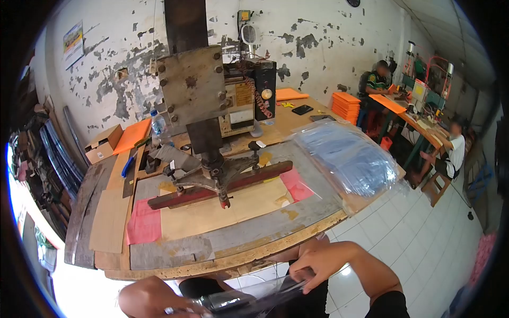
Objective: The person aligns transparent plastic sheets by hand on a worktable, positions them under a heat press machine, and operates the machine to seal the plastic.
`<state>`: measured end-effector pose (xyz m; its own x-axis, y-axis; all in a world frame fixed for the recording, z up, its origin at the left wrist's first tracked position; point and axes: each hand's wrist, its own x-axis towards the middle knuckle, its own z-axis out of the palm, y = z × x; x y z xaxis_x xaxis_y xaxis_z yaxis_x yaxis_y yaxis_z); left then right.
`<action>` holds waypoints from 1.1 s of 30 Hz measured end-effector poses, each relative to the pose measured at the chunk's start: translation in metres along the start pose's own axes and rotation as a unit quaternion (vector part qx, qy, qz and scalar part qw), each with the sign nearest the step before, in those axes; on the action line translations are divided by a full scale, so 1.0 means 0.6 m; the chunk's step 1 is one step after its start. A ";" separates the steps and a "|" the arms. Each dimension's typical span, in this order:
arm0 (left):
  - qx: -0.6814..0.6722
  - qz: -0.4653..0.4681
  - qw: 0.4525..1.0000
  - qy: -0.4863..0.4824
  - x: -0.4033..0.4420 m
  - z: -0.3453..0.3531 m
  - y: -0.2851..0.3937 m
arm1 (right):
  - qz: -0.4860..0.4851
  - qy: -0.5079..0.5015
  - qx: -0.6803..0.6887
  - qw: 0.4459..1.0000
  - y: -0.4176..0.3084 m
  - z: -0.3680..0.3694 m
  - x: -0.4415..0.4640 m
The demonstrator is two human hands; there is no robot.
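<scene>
In front of my lap, my right hand (314, 265) is closed on one end of a clear plastic sheet (249, 301). The sheet stretches leftward across my legs and catches the light. My left hand (188, 311) shows only in part at the bottom edge, close to the sheet's other end; its fingers are blurred and cut off. Beyond my hands stands a press with a long red-brown metal bar (228, 184). Under the bar lies a cream board (212, 208) with pink pieces (144, 222) at its ends.
A stack of clear, bluish plastic sheets (347, 153) lies on the table's right. A water bottle (158, 123), an orange sheet (132, 135) and a cardboard box (104, 144) sit at the back left. A phone (302, 109) lies farther back. Two people work at the right.
</scene>
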<state>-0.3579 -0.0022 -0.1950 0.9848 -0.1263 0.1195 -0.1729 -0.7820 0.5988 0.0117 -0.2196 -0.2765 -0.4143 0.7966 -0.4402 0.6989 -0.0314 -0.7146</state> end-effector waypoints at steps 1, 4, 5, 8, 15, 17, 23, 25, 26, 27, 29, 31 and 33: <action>0.027 -0.099 0.993 -0.065 -0.009 -0.021 -0.002 | 0.001 -0.003 -0.002 1.000 0.006 -0.002 -0.023; -0.066 -0.261 0.962 0.049 -0.031 -0.043 -0.029 | 0.031 0.221 0.011 0.975 0.014 -0.020 -0.098; -0.090 -0.209 0.968 0.106 -0.041 -0.044 -0.056 | 0.069 0.277 -0.009 0.958 0.006 -0.036 -0.123; 0.064 -0.143 0.978 0.140 -0.008 -0.086 -0.077 | -0.035 0.350 -0.025 0.936 -0.018 -0.074 -0.168; -0.035 -0.339 0.920 0.192 0.035 -0.099 -0.121 | 0.101 0.550 -0.080 0.825 -0.001 -0.154 -0.109; -0.023 -0.311 0.926 0.213 0.036 -0.103 -0.111 | 0.043 0.591 -0.187 0.784 -0.001 -0.162 -0.100; -0.117 -0.316 0.930 0.149 -0.001 -0.112 -0.128 | 0.084 0.558 -0.167 0.809 -0.006 -0.167 -0.104; -0.144 -0.336 0.924 0.115 -0.011 -0.110 -0.135 | 0.051 0.508 -0.057 0.858 0.040 -0.174 -0.119; -0.159 -0.343 0.921 0.094 -0.011 -0.108 -0.137 | 0.021 0.455 0.055 0.889 0.061 -0.175 -0.126; -0.174 -0.349 0.918 0.073 -0.010 -0.104 -0.140 | 0.020 0.451 0.054 0.891 0.073 -0.174 -0.129; -0.096 -0.318 0.938 0.100 -0.010 -0.076 -0.150 | 0.061 0.413 0.019 0.908 0.086 -0.172 -0.133; -0.020 -0.287 0.950 0.125 -0.004 -0.043 -0.149 | 0.047 0.432 0.035 0.900 0.082 -0.156 -0.133; 0.033 -0.250 0.948 0.196 0.014 -0.011 -0.141 | 0.035 0.449 0.052 0.891 0.070 -0.140 -0.133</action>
<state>-0.3355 0.0668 -0.2396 0.8592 0.4958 0.1259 0.3276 -0.7224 0.6089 0.1231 -0.2338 -0.2259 0.2939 0.9512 0.0939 0.6271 -0.1178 -0.7700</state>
